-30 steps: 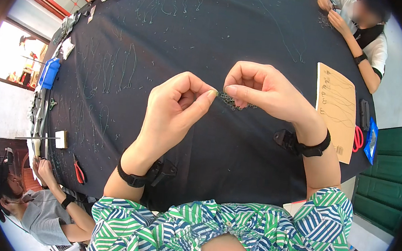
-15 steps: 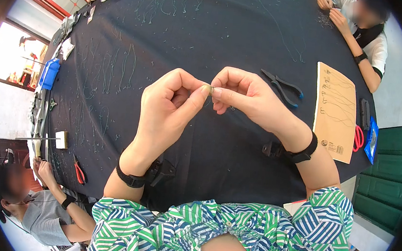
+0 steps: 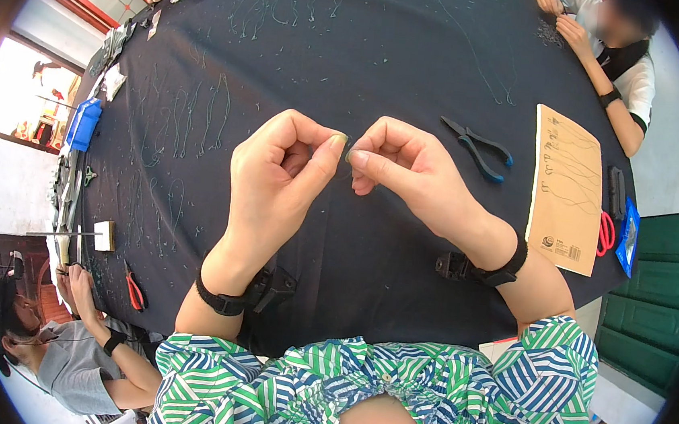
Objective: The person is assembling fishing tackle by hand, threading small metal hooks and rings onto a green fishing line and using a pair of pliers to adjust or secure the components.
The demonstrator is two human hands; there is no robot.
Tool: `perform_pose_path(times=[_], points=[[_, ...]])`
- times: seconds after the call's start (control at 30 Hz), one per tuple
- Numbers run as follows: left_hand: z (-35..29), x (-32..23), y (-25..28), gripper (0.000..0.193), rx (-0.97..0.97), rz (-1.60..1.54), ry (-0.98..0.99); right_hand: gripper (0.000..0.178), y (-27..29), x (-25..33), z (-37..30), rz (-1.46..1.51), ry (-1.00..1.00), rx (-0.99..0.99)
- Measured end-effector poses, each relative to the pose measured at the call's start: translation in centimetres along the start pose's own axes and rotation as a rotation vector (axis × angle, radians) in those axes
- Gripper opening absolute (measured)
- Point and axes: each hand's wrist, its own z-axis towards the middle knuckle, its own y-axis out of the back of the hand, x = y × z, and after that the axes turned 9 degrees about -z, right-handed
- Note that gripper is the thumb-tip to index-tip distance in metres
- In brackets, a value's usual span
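Fine fingertip work, it seems! Left hand (image 3: pixel 275 166) pinches a tiny dark piece (image 3: pixel 348 142) above the black tablecloth (image 3: pixel 375 272); right hand (image 3: pixel 416 170) just beside, grip unclear. Next calls for steadiness.

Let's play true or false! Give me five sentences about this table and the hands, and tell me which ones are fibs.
1. The left hand and right hand are close together. True.
2. Both hands are spread flat. False: on each, thumb and forefinger pinch together around a tiny thing, too small to make out.
3. The blue-handled pliers lie on the tablecloth. True.
4. The tablecloth is bright yellow. False: it is black.
5. The brown sheet lies right of those pliers. True.
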Motion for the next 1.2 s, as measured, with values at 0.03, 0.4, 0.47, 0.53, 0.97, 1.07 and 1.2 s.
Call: perform_pose_path(times=[0.03, 0.4, 0.47, 0.53, 0.97, 1.07, 1.2], points=[[0.0, -0.1, -0.1, 0.008, -0.007, 0.006, 0.001, 0.018, 0.0, -0.1, -0.1, 0.000, 0.000, -0.001], [0.2, -0.8, -0.3, 0.008, 0.009, 0.182, -0.058, 0.011, 0.1, 2.2, -0.4, -0.873, 0.554, -0.231], [0.2, -0.8, -0.4, 0.007, 0.067, 0.231, -0.124, 0.011, 0.6, 2.7, -0.2, -0.955, 0.639, -0.253], [0.2, -1.0, -0.4, 0.009, 0.092, 0.231, -0.114, 0.010, 1.0, 3.0, 0.1, -1.028, 0.728, -0.268], [-0.2, -1.5, -0.2, 0.007, 0.080, 0.064, 0.002, 0.011, 1.1, 0.6, 0.4, -0.174, 0.057, 0.068], [0.0, -1.3, 0.0, 0.006, 0.042, 0.085, -0.011, 0.014, -0.3, -0.5, 0.2, -0.006, 0.100, -0.029], [0.2, -1.1, -0.3, 0.006, 0.015, 0.081, -0.032, 0.011, -0.8, -0.8, -0.4, -0.119, 0.158, -0.110]])
